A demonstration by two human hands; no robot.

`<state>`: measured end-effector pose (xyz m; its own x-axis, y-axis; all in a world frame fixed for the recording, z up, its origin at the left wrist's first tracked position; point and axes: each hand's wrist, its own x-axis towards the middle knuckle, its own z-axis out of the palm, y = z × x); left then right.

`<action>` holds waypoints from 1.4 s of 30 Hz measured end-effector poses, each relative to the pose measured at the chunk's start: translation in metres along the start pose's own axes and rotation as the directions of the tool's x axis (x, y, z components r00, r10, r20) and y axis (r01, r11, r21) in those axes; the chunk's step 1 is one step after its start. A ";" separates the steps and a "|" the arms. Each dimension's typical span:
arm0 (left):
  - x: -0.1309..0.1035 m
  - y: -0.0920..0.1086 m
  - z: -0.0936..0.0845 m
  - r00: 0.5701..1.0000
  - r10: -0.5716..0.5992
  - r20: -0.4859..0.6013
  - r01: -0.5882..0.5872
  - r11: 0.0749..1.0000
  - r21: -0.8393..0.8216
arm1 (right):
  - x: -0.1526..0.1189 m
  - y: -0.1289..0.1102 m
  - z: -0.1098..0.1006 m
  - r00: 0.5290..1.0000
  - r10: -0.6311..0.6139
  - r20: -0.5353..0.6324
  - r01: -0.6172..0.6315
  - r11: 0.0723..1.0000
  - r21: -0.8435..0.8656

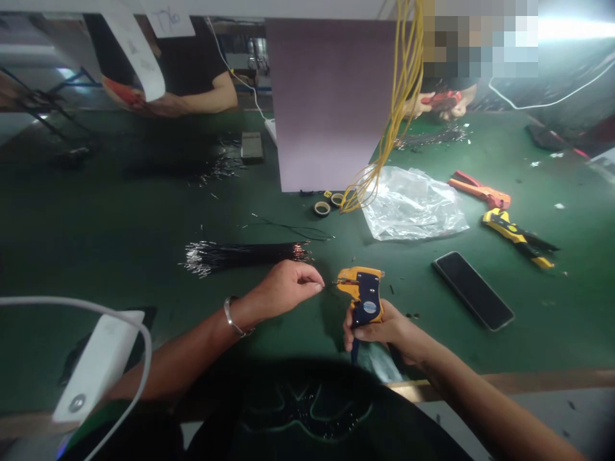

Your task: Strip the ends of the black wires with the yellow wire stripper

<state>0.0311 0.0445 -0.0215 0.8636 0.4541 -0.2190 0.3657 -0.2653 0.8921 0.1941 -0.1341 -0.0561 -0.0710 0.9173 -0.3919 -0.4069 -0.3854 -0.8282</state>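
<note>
My right hand (372,326) is wrapped round the handles of a yellow and blue wire stripper (368,298), its jaws pointing left. Facing those jaws, my left hand (293,288) is closed in a pinch, with thumb and forefinger together; a thin dark wire seems to run from the fingertips toward the jaws, too small to make out surely. Just beyond my left hand lies a bundle of black wires (245,254), silvery ends at the left and coppery ends at the right. A few loose dark wires (293,228) lie behind the bundle.
Yellow wires (401,96) hang beside a pale panel (331,102). Right of them are a clear plastic bag (413,208), orange-red pliers (483,191), a yellow-black tool (516,235) and a phone (473,290). Tape rings (321,209) lie mid-table. Two people work opposite. A white device (98,365) is front left.
</note>
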 end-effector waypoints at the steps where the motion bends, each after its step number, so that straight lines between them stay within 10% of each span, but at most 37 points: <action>1: 0.000 0.000 0.000 1.000 0.009 0.003 -0.009 1.000 0.013 | 0.000 0.000 0.000 1.000 0.004 0.018 -0.004 1.000 -0.006; 42: 0.000 0.002 -0.001 0.994 0.064 0.085 -0.071 0.994 0.085 | -0.004 0.009 0.006 0.992 0.081 0.100 -0.079 0.997 -0.020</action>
<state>0.0313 0.0444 -0.0193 0.9114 0.3627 -0.1945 0.3320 -0.3684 0.8684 0.1855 -0.1407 -0.0597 -0.1947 0.8886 -0.4153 -0.3816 -0.4587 -0.8025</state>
